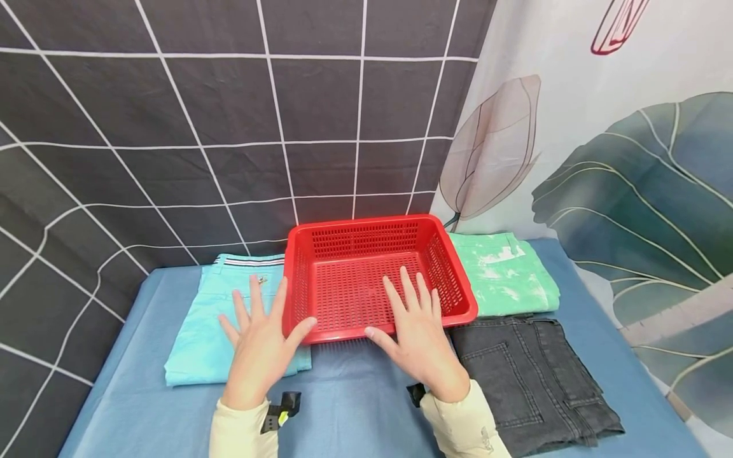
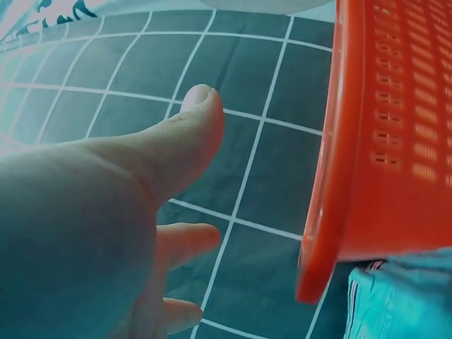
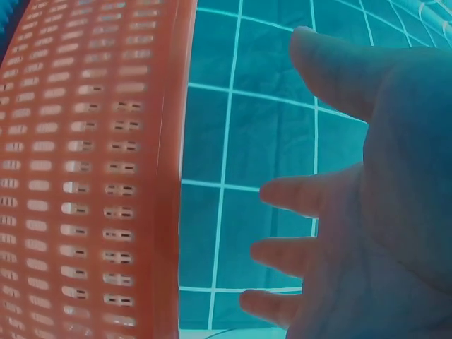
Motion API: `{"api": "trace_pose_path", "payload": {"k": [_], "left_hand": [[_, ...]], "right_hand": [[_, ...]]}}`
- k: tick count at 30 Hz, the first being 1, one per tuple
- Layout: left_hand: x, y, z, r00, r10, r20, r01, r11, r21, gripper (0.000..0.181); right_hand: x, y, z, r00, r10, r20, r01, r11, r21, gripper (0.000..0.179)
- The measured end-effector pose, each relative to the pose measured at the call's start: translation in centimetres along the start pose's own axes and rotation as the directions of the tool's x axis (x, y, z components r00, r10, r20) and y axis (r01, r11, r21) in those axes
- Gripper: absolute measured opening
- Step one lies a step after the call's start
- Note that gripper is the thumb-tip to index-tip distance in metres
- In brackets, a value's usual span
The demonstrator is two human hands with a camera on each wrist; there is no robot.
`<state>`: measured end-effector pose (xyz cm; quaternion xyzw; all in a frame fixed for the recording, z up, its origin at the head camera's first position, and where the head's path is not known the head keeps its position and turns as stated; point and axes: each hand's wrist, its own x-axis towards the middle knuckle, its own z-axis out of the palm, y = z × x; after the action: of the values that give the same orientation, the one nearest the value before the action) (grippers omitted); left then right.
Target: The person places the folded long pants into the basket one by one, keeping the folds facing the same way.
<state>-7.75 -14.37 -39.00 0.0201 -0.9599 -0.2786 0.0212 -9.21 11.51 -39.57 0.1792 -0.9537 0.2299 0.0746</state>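
Observation:
A red plastic basket (image 1: 349, 289) with perforated walls stands near the back of the bed-like surface, and nothing lies inside it. My left hand (image 1: 258, 350) is spread with straight fingers over its left front corner and the folded light-blue garment (image 1: 197, 343). Fingers apart, my right hand (image 1: 420, 340) hovers at the basket's front right. Both wrist views show a gap between the hand and the basket's rim (image 2: 321, 205). Neither hand holds anything. Folded dark grey jeans (image 1: 515, 375) lie to the right of my right hand.
Behind the jeans lies a folded green-and-white garment (image 1: 504, 273), close to the basket's right side. Blue cloth (image 1: 361, 394) covers the surface. A dark gridded curtain (image 1: 321, 108) hangs at the back, beside a white leaf-patterned curtain (image 1: 572, 57).

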Motion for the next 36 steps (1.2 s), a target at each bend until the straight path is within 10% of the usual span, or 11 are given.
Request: {"api": "trace_pose_path", "payload": {"k": [36], "left_hand": [[0.7,-4.2,-2.3,0.993,-0.104,0.055,0.1,0.993,0.061,0.09]], "right_hand": [[-0.6,-1.4,0.7,0.989,-0.147,0.012,0.148,0.988,-0.038,0.088]]}}
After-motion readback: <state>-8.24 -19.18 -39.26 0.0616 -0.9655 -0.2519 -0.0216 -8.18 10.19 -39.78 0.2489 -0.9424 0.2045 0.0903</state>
